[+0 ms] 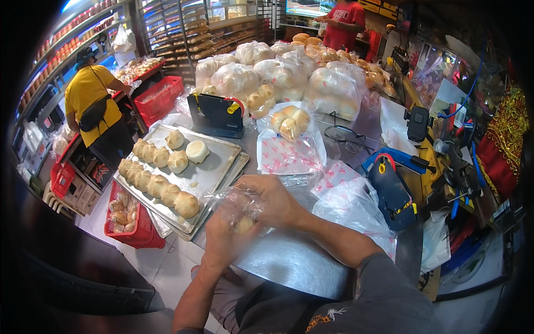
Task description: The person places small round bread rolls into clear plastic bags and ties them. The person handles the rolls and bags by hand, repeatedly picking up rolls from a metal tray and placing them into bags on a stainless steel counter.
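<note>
In front of my body, both hands are closed around a clear plastic bag with bread rolls inside. My left hand cups the bag from the near left, with one pale roll showing beside its fingers. From the right, my right hand grips the bag's upper part; its fingertips are partly hidden. Just left of the hands lies a metal tray bearing rows of golden rolls. Beyond the hands, a bag of rolls rests on a stack of printed plastic bags.
Large bags of bread crowd the table's far side. A dark dispenser stands behind the tray, another at right. Red crates sit on the left floor. A person in yellow and one in red stand beyond.
</note>
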`<action>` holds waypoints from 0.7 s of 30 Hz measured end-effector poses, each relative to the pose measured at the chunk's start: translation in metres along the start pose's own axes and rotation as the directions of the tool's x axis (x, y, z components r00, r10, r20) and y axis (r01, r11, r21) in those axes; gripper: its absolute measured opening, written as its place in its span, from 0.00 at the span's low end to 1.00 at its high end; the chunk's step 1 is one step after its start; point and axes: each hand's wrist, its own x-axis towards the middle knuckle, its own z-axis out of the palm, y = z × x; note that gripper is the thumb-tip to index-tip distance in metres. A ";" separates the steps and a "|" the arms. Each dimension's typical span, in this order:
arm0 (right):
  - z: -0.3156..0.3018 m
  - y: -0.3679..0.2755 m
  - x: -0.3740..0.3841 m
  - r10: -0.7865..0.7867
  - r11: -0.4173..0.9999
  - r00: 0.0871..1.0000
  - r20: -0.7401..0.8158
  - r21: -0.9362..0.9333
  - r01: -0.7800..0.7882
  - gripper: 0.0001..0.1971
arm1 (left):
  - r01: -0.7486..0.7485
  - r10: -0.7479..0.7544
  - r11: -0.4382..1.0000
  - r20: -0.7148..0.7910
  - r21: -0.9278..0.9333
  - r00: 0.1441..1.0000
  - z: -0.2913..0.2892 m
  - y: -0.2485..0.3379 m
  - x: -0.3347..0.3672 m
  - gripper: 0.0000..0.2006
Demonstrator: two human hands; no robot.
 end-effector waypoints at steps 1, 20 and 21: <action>0.002 -0.002 0.000 -0.014 0.999 1.000 0.000 0.031 0.014 0.09 | -0.013 0.013 1.000 0.023 0.017 1.000 -0.001 -0.001 0.000 0.23; 0.035 -0.017 0.007 -0.297 0.954 0.943 0.153 -0.001 0.300 0.11 | 0.181 -0.252 0.963 0.440 0.198 0.862 -0.017 -0.033 0.011 0.27; 0.036 -0.016 0.007 -0.296 0.954 0.945 0.140 -0.010 0.301 0.12 | 0.172 -0.245 0.964 0.432 0.201 0.868 -0.015 -0.035 0.012 0.27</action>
